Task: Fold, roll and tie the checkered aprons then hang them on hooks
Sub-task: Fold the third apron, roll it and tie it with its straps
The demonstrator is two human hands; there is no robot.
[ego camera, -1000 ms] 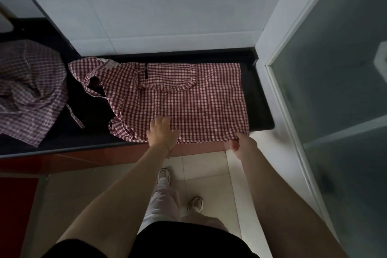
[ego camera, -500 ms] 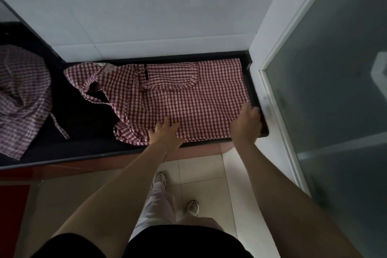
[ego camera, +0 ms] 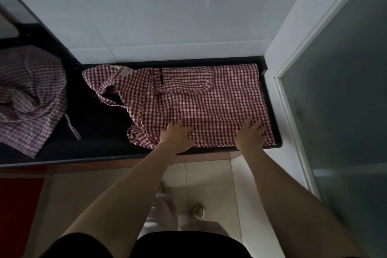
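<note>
Lying flat on the dark worktop (ego camera: 100, 148), the red apron (ego camera: 209, 104) fills its right end, pocket at the far edge, neck loop trailing left. Both hands press its near edge with straight, spread fingers, so each grip is wide and holds nothing: the left hand (ego camera: 177, 135) near the middle, the right hand (ego camera: 250, 134) near the right corner. A second apron (ego camera: 29, 98) sits crumpled at far left, well apart.
</note>
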